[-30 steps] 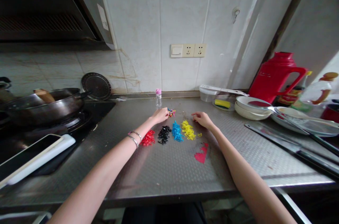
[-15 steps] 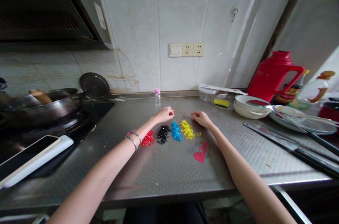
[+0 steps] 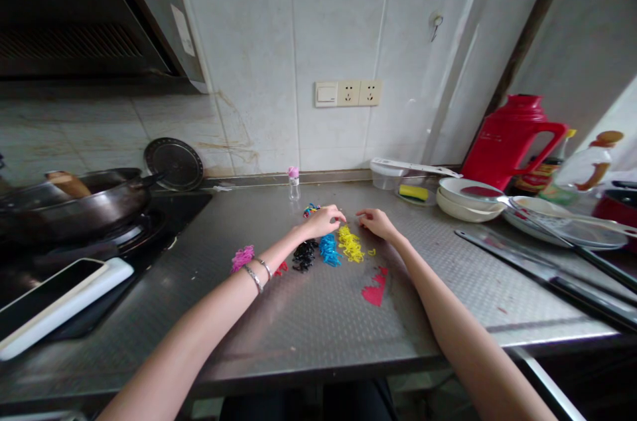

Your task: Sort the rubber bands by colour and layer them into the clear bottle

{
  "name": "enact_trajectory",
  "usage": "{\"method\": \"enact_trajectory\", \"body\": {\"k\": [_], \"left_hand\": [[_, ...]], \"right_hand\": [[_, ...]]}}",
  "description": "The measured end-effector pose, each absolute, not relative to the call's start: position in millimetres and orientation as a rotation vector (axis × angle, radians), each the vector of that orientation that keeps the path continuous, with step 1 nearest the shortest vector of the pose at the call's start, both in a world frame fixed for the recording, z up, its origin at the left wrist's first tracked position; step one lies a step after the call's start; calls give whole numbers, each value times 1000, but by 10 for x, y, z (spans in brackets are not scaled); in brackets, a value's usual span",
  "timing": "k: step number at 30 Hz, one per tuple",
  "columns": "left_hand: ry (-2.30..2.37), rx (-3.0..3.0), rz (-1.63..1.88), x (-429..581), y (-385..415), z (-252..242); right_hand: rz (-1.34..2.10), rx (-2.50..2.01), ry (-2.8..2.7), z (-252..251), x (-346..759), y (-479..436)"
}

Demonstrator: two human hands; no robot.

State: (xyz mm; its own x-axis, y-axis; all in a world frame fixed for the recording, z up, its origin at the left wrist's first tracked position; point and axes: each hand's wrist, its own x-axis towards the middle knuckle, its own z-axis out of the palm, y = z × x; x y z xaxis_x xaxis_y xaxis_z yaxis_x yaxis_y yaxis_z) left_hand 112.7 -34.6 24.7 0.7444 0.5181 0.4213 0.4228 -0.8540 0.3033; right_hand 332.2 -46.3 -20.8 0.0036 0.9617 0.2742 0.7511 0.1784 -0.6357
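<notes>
Mid-counter, dead ahead at 12 o'clock, is where it's all going on. Left hand (image 3: 323, 222) hovers over the far edge of the yellow pile (image 3: 351, 245), fingertips bunched like a pinch. It's too small to tell if there's a bit in them. Right hand (image 3: 378, 223) sits at its 3 o'clock, fingers curled, tips down on the counter (image 3: 318, 321); can't tell if it's got anything either. Hands are near each other, not touching.

Sorted row runs 9 to 3 by the left wrist: pink pile (image 3: 242, 257), red pile (image 3: 281, 268) (mostly hidden by the wrist), black pile (image 3: 304, 255), blue pile (image 3: 328, 250), then yellow. A small mixed heap (image 3: 311, 210) lies at 11 o'clock of the left hand, with a little bottle (image 3: 294, 183) just beyond it.

My guess: sorting's mostly done. Five colour piles are standing and only that mixed clump is left to go through, plus a couple of yellow strays at 3 o'clock of the yellow pile. Red scrap (image 3: 374, 289) lies at 5 o'clock of the piles, on its own. Wok (image 3: 74, 202) is way off at 9, thermos (image 3: 507, 142) at 2.
</notes>
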Motion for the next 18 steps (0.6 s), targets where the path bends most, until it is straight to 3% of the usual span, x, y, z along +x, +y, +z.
{"method": "enact_trajectory", "body": {"k": [18], "left_hand": [[1451, 1985, 905, -327, 126, 21]], "right_hand": [[317, -1698, -1804, -170, 3268, -499]]}}
